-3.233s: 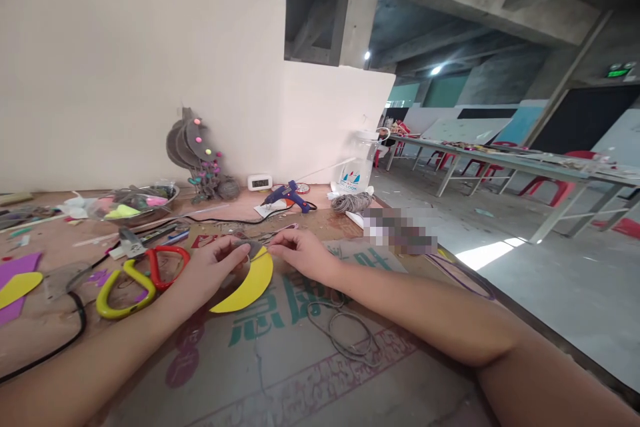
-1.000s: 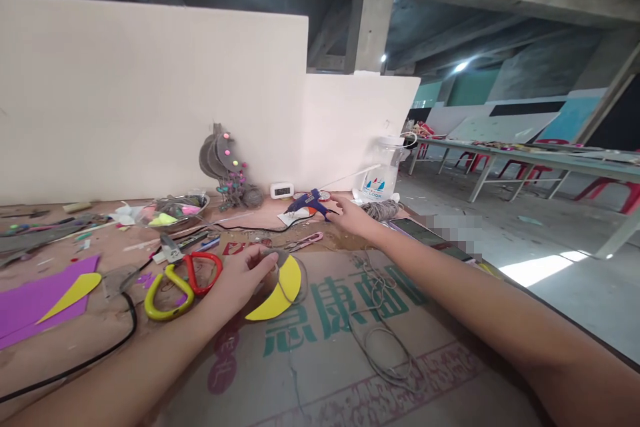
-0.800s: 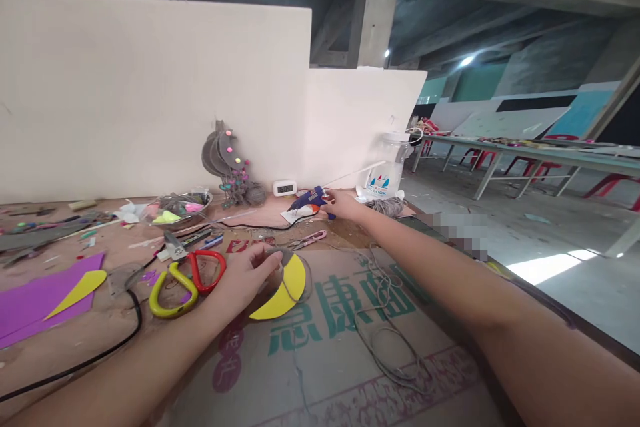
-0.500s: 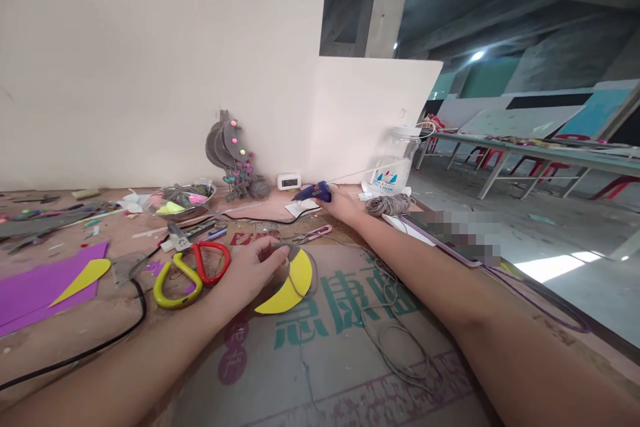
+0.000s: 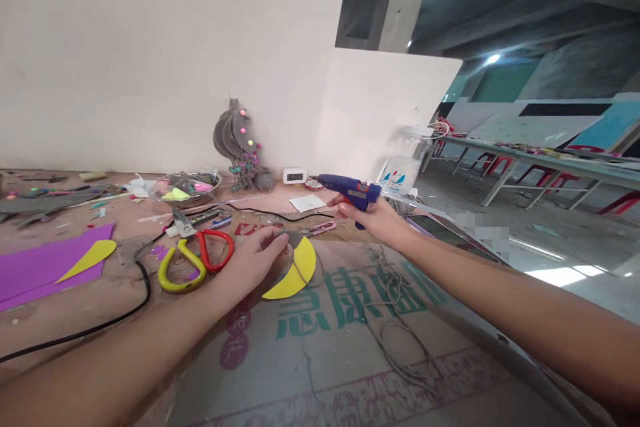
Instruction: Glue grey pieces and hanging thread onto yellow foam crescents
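Note:
My right hand is wrapped round a blue glue gun, held above the table with its nozzle to the left. A glue stick sticks out of its back. My left hand pinches the left edge of a round grey piece with a yellow crescent on it. A strand of grey yarn crosses the crescent. The piece rests on a printed plastic-covered board. Just left of my left hand lie scissors with one red and one yellow handle loop.
Purple sheets and a yellow offcut lie at left. Behind stand a bowl of scraps, a grey decorated ornament, a small clock and a clear jar. Loose grey yarn trails at right. A black cord crosses the table.
My right hand has lifted the glue gun off its spot by the white paper and brought it nearer and to the right. My left hand still holds the round piece.

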Action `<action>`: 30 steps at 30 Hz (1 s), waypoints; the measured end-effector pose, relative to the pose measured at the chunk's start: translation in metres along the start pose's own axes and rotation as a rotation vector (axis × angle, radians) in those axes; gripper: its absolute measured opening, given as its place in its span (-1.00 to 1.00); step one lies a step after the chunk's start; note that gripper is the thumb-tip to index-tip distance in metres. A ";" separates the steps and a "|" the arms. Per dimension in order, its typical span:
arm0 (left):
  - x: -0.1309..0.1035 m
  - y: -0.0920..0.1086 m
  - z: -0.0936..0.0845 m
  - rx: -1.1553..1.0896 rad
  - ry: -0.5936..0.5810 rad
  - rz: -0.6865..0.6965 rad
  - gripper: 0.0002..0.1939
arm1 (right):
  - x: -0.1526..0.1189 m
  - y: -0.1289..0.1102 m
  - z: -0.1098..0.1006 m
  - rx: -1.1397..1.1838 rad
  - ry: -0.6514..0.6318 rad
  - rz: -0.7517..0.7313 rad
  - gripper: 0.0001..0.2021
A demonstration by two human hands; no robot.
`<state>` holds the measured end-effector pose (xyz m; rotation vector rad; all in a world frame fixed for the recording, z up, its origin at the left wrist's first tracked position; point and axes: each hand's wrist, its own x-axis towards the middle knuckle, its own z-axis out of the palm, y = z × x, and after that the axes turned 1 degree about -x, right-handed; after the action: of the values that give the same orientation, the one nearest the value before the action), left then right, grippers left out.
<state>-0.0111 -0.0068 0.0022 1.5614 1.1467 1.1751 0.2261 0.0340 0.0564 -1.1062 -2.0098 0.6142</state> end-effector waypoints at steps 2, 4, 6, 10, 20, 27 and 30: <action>0.000 -0.002 -0.001 0.059 -0.027 0.013 -0.73 | -0.020 -0.006 -0.001 0.031 -0.022 0.006 -0.70; 0.001 -0.003 -0.002 0.118 -0.034 0.027 -0.72 | -0.038 -0.006 0.000 0.039 -0.039 0.024 -0.67; 0.001 -0.004 -0.003 0.142 -0.032 0.029 -0.73 | -0.052 -0.003 0.005 0.080 -0.050 0.035 -0.64; 0.003 -0.003 -0.003 0.119 -0.043 0.004 -0.73 | -0.066 0.005 0.014 0.074 -0.060 0.111 -0.69; 0.001 -0.001 -0.005 0.161 -0.067 0.023 -0.72 | -0.069 -0.004 0.022 -0.081 -0.120 0.125 -0.68; 0.001 -0.002 -0.005 0.211 -0.081 0.059 -0.71 | -0.066 -0.011 0.030 -0.056 -0.115 0.144 -0.72; 0.000 0.000 -0.005 0.221 -0.080 0.057 -0.72 | -0.067 -0.010 0.030 -0.087 -0.083 0.181 -0.75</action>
<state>-0.0161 -0.0063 0.0035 1.8022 1.2186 1.0403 0.2199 -0.0301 0.0200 -1.3454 -2.0374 0.6792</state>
